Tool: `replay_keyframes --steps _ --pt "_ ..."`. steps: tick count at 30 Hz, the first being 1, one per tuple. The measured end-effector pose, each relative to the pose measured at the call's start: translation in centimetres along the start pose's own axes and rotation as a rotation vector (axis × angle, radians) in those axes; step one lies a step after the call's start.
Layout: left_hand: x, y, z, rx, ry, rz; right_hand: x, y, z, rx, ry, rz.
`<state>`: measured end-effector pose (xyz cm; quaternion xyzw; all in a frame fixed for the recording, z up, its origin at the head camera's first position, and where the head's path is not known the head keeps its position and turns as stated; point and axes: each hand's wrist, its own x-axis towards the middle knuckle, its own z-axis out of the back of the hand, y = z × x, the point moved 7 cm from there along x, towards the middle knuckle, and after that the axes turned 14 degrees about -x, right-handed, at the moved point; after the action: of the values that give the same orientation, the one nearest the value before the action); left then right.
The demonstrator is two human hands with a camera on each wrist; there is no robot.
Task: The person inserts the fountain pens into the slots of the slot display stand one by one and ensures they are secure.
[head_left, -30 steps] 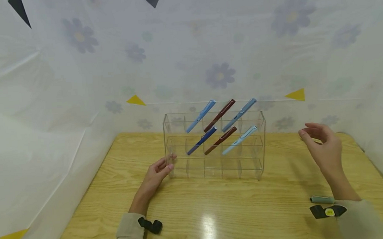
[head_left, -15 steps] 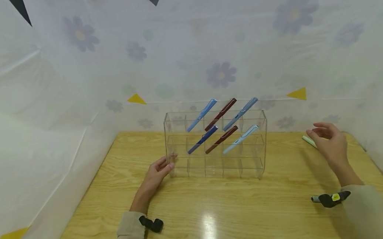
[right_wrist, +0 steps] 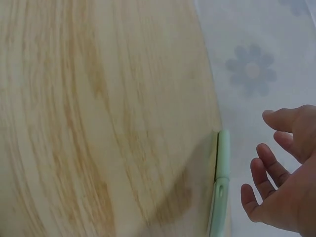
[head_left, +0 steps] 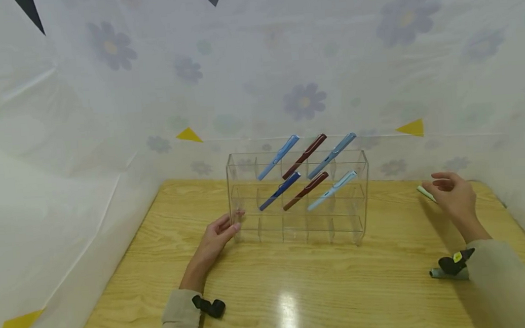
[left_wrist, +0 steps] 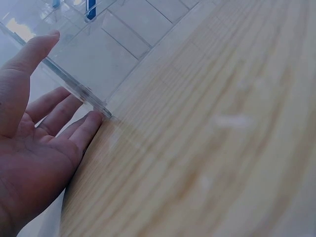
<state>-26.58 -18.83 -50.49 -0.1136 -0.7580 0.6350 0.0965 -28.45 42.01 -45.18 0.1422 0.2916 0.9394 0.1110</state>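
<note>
A clear acrylic pen rack (head_left: 301,228) stands mid-table. Several pens lean across its upper two tiers, among them a dark blue pen (head_left: 279,192), a dark red pen (head_left: 304,156) and a pale blue pen (head_left: 333,190). My left hand (head_left: 214,241) holds the rack's left end, thumb in front and fingers at the side and behind. At the table's far right, my right hand (head_left: 457,198) hovers beside a light green pen (right_wrist: 222,177). Its fingers are loosely bent, with a visible gap to the pen in the right wrist view.
A grey-green pen (head_left: 448,274) lies under the right wrist, partly covered by the strap camera (head_left: 454,263). White flowered sheeting (head_left: 300,54) encloses the wooden table (head_left: 253,296) at the back and sides.
My right hand has shifted slightly to the right and lowered near the table. The light green pen, out of sight at first, shows beside its fingers. My left hand stays at the rack.
</note>
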Motion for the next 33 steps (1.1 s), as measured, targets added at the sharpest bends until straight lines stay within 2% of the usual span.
replay_keyframes --steps 5,10,22,29,33 --pt "0.0 -0.2 -0.2 -0.030 0.021 -0.012 0.4 -0.7 -0.6 -0.082 0.056 -0.008" --pt "0.0 -0.2 -0.3 -0.021 0.029 -0.023 0.4 -1.4 -1.0 -0.121 0.079 0.008" --pt "-0.1 -0.2 -0.2 -0.013 0.006 -0.001 0.4 -2.0 -1.5 -0.251 0.049 0.072" --pt "-0.1 -0.2 -0.1 -0.007 0.017 -0.013 0.5 -2.0 -1.6 -0.247 0.059 0.069" --pt "-0.1 -0.1 -0.1 -0.013 -0.002 0.008 0.5 -1.2 -0.9 -0.217 0.045 0.080"
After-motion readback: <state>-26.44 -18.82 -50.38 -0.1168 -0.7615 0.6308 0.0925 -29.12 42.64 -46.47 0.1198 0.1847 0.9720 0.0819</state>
